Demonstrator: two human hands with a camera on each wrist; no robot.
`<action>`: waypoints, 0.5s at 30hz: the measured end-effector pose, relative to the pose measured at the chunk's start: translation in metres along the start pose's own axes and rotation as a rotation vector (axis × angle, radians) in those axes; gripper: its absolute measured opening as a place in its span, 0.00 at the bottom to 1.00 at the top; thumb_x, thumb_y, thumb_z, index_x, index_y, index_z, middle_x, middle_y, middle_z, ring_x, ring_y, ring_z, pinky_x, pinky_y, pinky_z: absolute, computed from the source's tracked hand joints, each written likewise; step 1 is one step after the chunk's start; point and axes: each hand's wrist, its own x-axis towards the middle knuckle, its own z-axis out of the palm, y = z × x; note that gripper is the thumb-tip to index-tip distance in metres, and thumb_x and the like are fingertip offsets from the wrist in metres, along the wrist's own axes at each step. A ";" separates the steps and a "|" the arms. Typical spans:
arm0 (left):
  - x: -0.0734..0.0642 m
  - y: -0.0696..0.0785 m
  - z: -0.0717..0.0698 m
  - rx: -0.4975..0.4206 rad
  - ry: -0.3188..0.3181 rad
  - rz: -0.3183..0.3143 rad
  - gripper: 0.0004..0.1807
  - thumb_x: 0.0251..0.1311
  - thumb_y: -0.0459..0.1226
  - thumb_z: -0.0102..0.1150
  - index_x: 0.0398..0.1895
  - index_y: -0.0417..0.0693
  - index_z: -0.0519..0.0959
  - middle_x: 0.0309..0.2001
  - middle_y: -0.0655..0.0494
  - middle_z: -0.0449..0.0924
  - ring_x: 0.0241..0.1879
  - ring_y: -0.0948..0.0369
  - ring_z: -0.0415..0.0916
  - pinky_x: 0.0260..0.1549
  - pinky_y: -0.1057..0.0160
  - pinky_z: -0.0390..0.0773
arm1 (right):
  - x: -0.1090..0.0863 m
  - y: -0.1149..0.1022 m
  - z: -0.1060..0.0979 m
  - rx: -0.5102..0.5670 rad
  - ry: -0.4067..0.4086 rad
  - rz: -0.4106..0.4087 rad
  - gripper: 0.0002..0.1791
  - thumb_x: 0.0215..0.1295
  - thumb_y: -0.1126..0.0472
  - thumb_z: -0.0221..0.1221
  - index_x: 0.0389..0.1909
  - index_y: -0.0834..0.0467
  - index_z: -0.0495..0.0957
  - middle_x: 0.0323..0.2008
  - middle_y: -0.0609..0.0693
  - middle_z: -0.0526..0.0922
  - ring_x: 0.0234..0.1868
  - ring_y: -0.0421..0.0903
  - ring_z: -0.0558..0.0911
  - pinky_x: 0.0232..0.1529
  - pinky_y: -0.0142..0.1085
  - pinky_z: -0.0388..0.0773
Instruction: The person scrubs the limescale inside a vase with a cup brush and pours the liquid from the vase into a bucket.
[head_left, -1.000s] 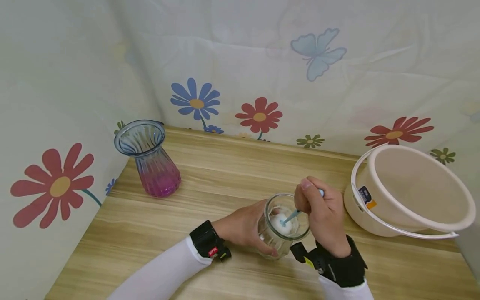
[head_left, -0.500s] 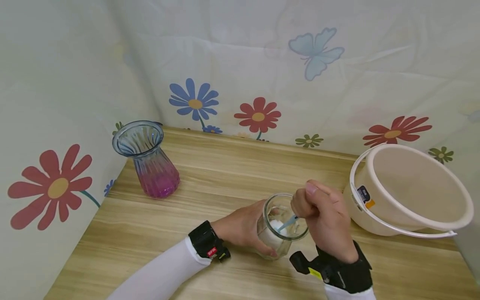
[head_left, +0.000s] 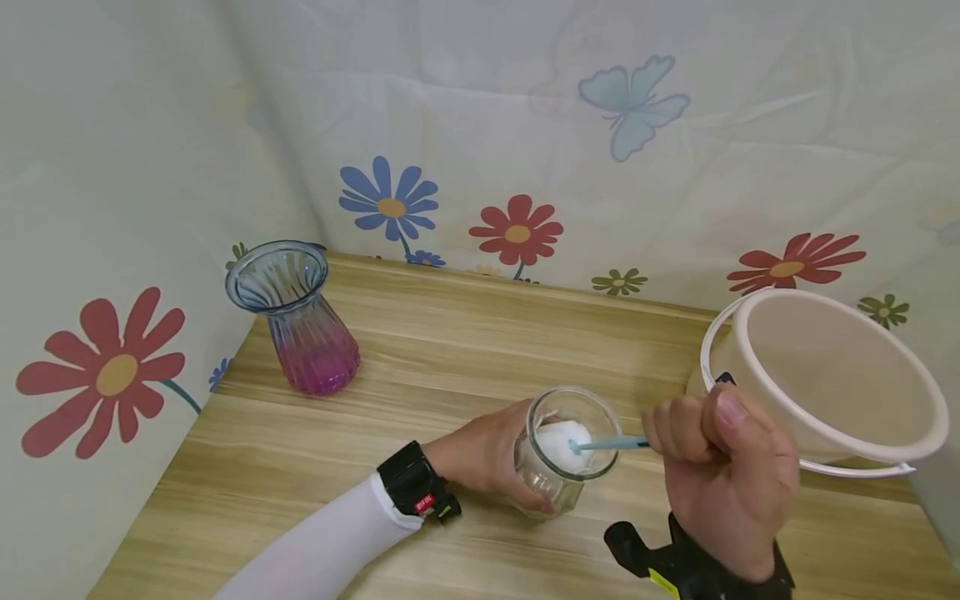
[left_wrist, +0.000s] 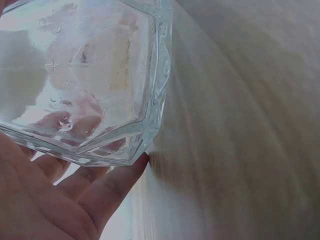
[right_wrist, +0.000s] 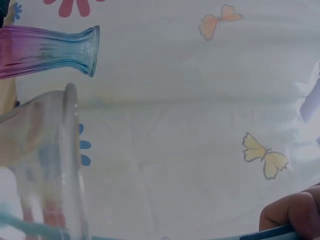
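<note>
A clear glass jar (head_left: 564,493) stands tilted slightly over the table, and my left hand (head_left: 489,454) grips it round the side. In the left wrist view its faceted glass base (left_wrist: 95,55) shows droplets, with fingers (left_wrist: 112,187) curled beneath. My right hand (head_left: 731,483) holds the thin blue handle of a sponge cup brush (head_left: 611,443) in its fist. The brush's white sponge head (head_left: 558,443) is inside the jar near the mouth, and the handle lies almost level across the rim. The right wrist view catches the jar's rim (right_wrist: 70,150) close up.
At the left a blue-to-pink ribbed glass vase (head_left: 311,342) stands upright. To the right, behind my right hand, sits a cream bucket (head_left: 741,333) with its handle down. A floral cloth (head_left: 465,108) hangs behind the wooden table (head_left: 435,333).
My right hand has moved right and tipped the handle from steep to nearly level. The sponge head went deeper, then rose toward the jar's mouth. My left hand and the jar stayed put.
</note>
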 end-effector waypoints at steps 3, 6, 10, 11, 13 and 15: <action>0.000 -0.001 0.001 -0.006 -0.004 -0.006 0.58 0.37 0.63 0.82 0.73 0.66 0.60 0.59 0.69 0.71 0.58 0.69 0.73 0.58 0.65 0.76 | -0.001 -0.002 0.003 -0.011 -0.008 -0.022 0.20 0.73 0.75 0.26 0.19 0.61 0.46 0.17 0.48 0.50 0.20 0.39 0.51 0.22 0.28 0.46; 0.001 -0.002 0.002 -0.010 0.000 -0.006 0.59 0.37 0.63 0.83 0.73 0.66 0.60 0.59 0.70 0.71 0.58 0.69 0.73 0.58 0.65 0.76 | -0.001 -0.003 0.003 -0.033 -0.017 -0.017 0.20 0.74 0.75 0.25 0.19 0.61 0.46 0.17 0.48 0.50 0.20 0.39 0.51 0.22 0.28 0.46; 0.001 -0.002 0.002 -0.003 0.005 0.003 0.59 0.37 0.62 0.83 0.73 0.65 0.60 0.61 0.69 0.72 0.58 0.69 0.73 0.60 0.65 0.76 | 0.000 -0.004 -0.001 -0.071 -0.031 0.036 0.21 0.74 0.76 0.22 0.19 0.61 0.47 0.18 0.48 0.50 0.20 0.39 0.51 0.22 0.29 0.46; 0.001 -0.002 0.002 0.001 0.006 0.005 0.59 0.37 0.62 0.82 0.74 0.65 0.60 0.61 0.69 0.72 0.59 0.69 0.73 0.60 0.65 0.76 | 0.000 -0.005 -0.003 -0.089 -0.033 0.063 0.21 0.75 0.76 0.21 0.19 0.61 0.47 0.18 0.48 0.50 0.20 0.40 0.51 0.22 0.30 0.46; 0.000 -0.002 0.002 0.008 0.006 0.004 0.59 0.38 0.62 0.82 0.74 0.65 0.59 0.63 0.69 0.72 0.60 0.68 0.73 0.61 0.64 0.75 | -0.001 -0.004 -0.006 -0.133 -0.027 0.111 0.22 0.75 0.78 0.20 0.20 0.61 0.48 0.18 0.48 0.50 0.20 0.41 0.51 0.22 0.31 0.46; 0.000 -0.001 0.002 0.012 0.007 0.001 0.60 0.38 0.63 0.82 0.75 0.65 0.58 0.64 0.68 0.72 0.61 0.68 0.73 0.62 0.64 0.75 | -0.001 -0.002 -0.008 -0.187 -0.016 0.154 0.22 0.74 0.80 0.21 0.20 0.61 0.50 0.18 0.48 0.50 0.20 0.41 0.51 0.22 0.33 0.46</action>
